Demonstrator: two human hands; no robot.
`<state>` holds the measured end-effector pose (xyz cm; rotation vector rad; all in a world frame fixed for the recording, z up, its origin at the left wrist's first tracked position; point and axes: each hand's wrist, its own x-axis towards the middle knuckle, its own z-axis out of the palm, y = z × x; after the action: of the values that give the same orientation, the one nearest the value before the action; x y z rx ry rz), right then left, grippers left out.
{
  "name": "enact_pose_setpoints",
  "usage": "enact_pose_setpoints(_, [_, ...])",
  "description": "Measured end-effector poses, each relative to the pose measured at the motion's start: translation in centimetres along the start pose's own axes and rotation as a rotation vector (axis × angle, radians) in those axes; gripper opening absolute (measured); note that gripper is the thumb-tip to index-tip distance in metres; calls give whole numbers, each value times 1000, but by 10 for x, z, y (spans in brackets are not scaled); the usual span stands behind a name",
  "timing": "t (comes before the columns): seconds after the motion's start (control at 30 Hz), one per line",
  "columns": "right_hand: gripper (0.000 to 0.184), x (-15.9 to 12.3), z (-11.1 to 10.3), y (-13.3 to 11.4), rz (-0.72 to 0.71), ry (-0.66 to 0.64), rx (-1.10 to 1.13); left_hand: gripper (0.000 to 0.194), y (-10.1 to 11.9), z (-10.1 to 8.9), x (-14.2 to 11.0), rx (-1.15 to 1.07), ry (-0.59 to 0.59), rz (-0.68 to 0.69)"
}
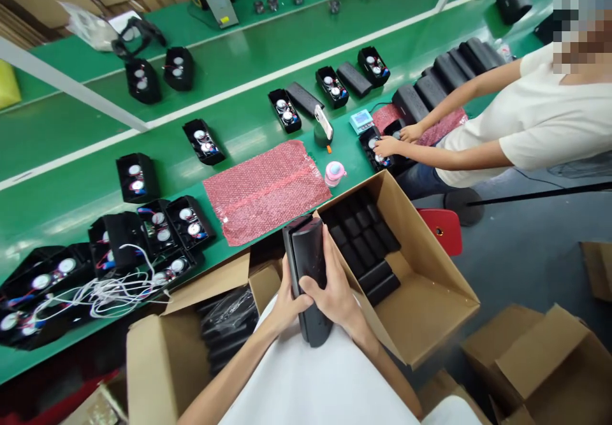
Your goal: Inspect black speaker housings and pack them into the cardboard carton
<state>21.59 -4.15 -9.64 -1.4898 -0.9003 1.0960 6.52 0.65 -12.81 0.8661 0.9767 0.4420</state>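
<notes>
Left hand: the left hand [291, 302] curls round the near left side of the black casing [313, 253], fingers and thumb closed against it, with no open gap that I can see.
Right hand: the right hand [337, 294] wraps the opposite side, its thumb laid across the front, closed on the same casing; the two thumbs nearly meet, which probably steadies both long parts together.
Black casing: between both palms, upright and close to the white shirt [306, 387], a dark seam running down its length; held this near, it seems easy to look over and support.
Pink bubble wrap: the pink bubble wrap [268, 189] lies flat on the worktop [169, 170] just beyond the hands, perhaps as padding against scratches.
Right carton: the open carton [442, 304] stands beside the right hand, black pieces [361, 253] packed in rows, seemingly to save room.
Left carton: the other carton [148, 361] sits near the left hand, dark pieces inside under clear plastic [234, 313].
Open housings: left of the left hand, open housings [138, 176] lie with round silvery parts facing up, presumably keeping the insides reachable; white cables [100, 297] tangle over some.
Co-worker: beyond the right hand, a co-worker's hands [389, 146] reach into another housing.
</notes>
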Motion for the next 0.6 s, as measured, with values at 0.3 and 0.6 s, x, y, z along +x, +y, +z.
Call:
enact_pose_setpoints(0.3, [109, -44, -81, 121, 409, 245, 428, 107, -46, 49, 76, 423, -515, 64])
enact_pose_setpoints(0.6, [109, -12, -214, 291, 690, 181, 11, 84, -131, 111, 133, 640, -465, -19])
